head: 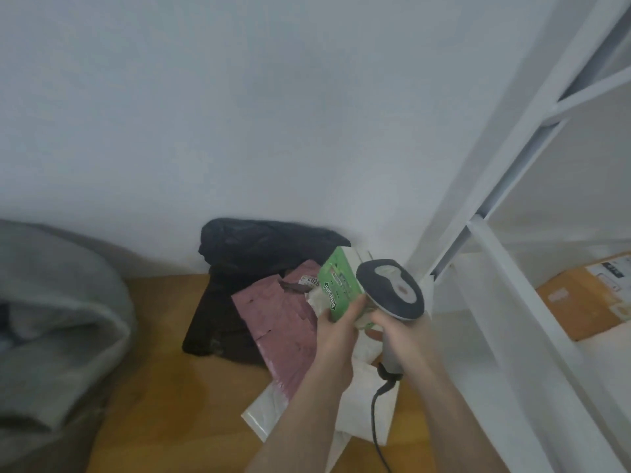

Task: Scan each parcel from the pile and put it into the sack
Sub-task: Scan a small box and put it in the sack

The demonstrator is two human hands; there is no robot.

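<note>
The left hand grips a green parcel; the right hand grips the scanner. Pink and black bags lie behind, beside a white shelf.

One head-worn wide-angle view — tilted forward and down from close above the white wall, which fills its upper half. Below the wall lies wooden floor; right of the wall a white shelf frame leans — lines bowed.
</note>
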